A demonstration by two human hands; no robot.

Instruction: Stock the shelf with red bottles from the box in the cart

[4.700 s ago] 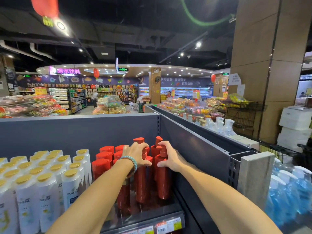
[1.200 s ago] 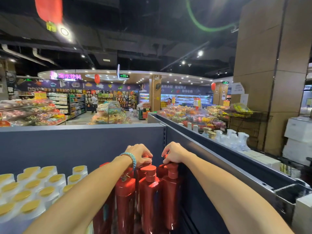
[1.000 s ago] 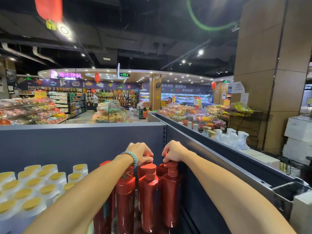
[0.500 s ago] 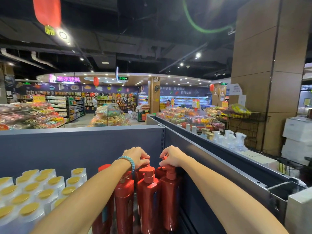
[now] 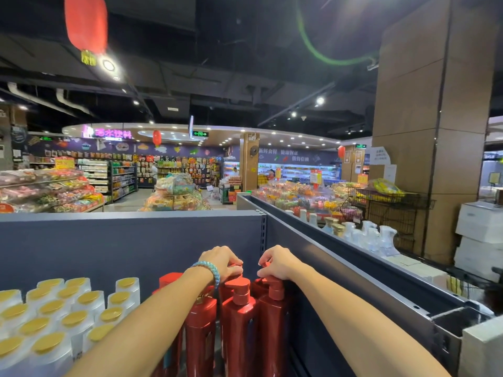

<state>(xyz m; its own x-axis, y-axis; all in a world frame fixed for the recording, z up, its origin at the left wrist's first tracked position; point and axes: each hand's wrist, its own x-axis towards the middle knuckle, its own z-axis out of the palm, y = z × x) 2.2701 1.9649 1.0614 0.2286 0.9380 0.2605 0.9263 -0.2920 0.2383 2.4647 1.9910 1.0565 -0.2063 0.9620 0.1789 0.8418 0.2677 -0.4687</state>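
left hand (image 5: 221,261), right hand (image 5: 279,263), maybe six bottles (image 5: 239,327)

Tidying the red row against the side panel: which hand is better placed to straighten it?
Right. The right hand grips the pump tops of the red bottles beside the side panel; the left hand holds pumps further left and would likely have to cross over.
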